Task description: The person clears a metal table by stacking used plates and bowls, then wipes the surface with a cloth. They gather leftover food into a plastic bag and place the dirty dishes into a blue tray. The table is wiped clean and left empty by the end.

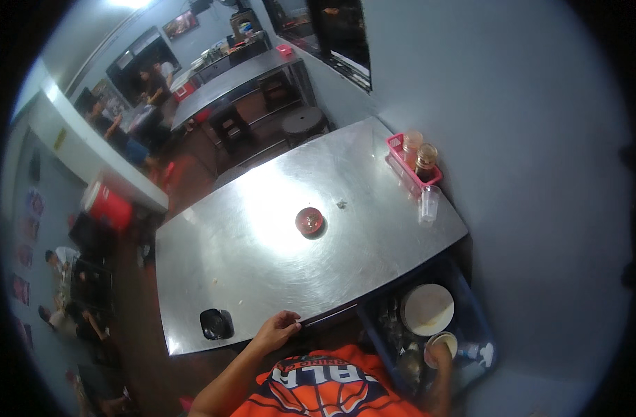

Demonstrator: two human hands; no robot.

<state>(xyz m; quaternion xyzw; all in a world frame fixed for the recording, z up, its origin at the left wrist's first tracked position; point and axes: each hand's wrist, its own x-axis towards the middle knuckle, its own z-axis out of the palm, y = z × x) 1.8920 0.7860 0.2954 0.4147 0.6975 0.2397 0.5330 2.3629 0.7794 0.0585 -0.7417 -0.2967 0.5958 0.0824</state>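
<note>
My left hand (281, 327) is at the near edge of the stainless steel table (276, 271), fingers loosely bent and nothing in them. To its left, a small black dish (213, 323) lies near the table corner. My right hand (442, 353) is down in a dark blue plastic tub (371, 326), its fingers over the rim of a small white bowl (431, 359); the fingertips are hidden. Just beyond that bowl sits a stained white plate (428, 310). Cutlery (410, 359) lies to the left in the tub. A small red bowl (309, 222) with dark contents stands mid-table.
At the wall side of the table, a pink basket (411, 167) holds jars, with a clear plastic cup (429, 202) beside it. A scrap (341, 205) lies on the tabletop. Beyond are stools (303, 121), another steel table (239, 81) and several people. The grey wall (536, 208) borders the right.
</note>
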